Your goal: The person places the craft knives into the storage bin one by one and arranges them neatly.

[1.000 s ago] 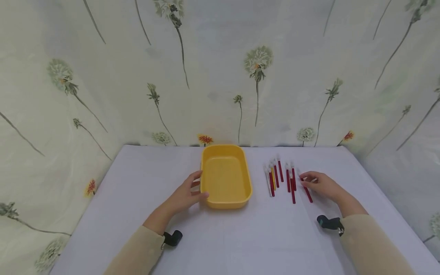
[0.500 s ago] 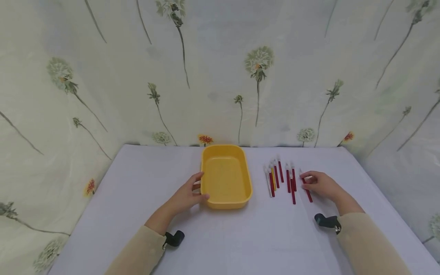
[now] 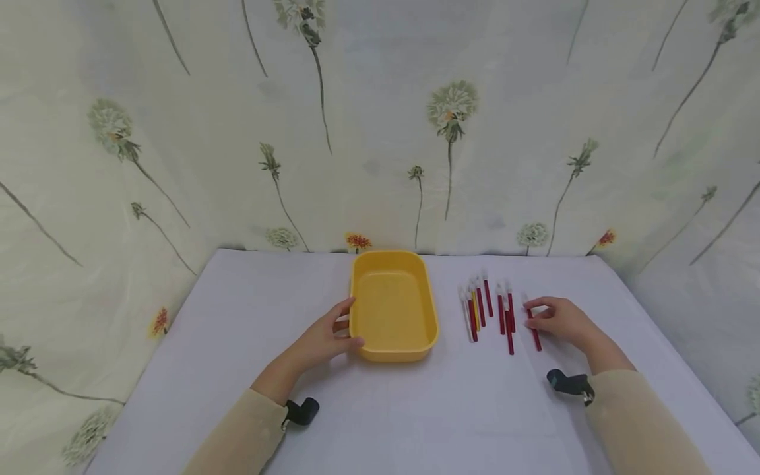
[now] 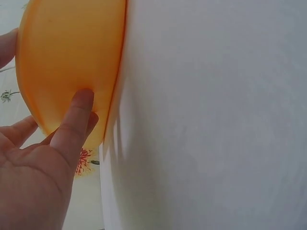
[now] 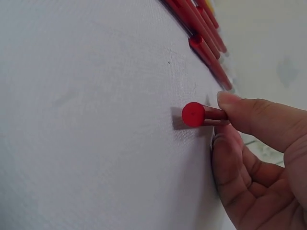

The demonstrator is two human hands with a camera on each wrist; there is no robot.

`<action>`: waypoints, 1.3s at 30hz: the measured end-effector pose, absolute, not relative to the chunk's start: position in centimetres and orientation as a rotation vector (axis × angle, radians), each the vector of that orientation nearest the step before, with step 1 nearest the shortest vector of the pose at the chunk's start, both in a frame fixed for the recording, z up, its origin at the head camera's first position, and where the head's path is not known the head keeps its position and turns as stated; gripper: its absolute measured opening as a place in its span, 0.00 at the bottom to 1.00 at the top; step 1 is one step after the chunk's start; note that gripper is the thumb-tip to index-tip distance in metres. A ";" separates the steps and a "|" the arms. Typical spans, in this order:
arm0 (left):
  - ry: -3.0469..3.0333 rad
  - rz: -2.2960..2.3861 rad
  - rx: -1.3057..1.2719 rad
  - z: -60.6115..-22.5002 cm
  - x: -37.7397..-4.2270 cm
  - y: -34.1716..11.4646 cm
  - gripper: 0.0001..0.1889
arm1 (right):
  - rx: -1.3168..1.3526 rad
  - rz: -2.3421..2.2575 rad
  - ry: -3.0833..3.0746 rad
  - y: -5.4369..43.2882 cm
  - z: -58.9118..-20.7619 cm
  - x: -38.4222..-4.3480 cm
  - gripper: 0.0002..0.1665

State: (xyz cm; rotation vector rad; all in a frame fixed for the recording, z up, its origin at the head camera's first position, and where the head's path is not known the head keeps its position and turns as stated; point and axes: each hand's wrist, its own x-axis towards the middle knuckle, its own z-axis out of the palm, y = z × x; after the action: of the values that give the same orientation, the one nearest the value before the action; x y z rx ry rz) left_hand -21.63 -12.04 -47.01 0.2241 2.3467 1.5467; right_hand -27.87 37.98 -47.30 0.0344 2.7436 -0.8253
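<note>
Red pen (image 3: 536,336): right of the other pens (image 3: 510,336); cannot tell whether it touches the table (image 3: 415,409). Right hand (image 3: 559,322) pinches it between thumb and fingertips, toward its far end. Risk: off-centre pinch on a round barrel could let it swivel or roll loose. Left hand (image 3: 320,342) holds the tray (image 3: 392,310) by its left side; uneven pressure might shift it. Obscured: pen's far end, right-wrist view; tray cut off, left-wrist view.

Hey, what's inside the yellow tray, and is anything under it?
The yellow tray looks bare inside. The white table shows around it; the patch underneath is covered, so I can't tell.
</note>
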 end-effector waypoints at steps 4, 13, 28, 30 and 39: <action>2.326 1.578 0.243 -47.1 -21.7 -12.1 0.48 | 0.041 -0.884 2.732 38.3 -47.6 -27.7 0.34; 2.307 1.587 0.241 -47.5 -21.8 -12.3 0.50 | 0.041 -1.061 2.678 37.6 -47.0 -26.3 0.37; 2.271 1.622 0.297 -47.4 -21.8 -12.4 0.50 | 0.103 -1.220 2.606 33.9 -41.9 -24.2 0.46; 2.264 1.626 0.295 -47.4 -21.9 -12.4 0.50 | 0.090 -1.249 2.591 33.2 -41.1 -24.1 0.46; 2.259 1.626 0.293 -47.3 -21.8 -12.5 0.50 | -0.029 -1.417 2.527 29.3 -38.1 -23.8 0.43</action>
State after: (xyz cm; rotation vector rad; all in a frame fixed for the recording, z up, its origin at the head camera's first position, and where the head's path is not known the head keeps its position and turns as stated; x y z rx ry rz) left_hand -21.84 -12.46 -47.30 0.2927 2.2586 1.6264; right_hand -23.76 29.28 -38.09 -0.0287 2.5269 -1.4170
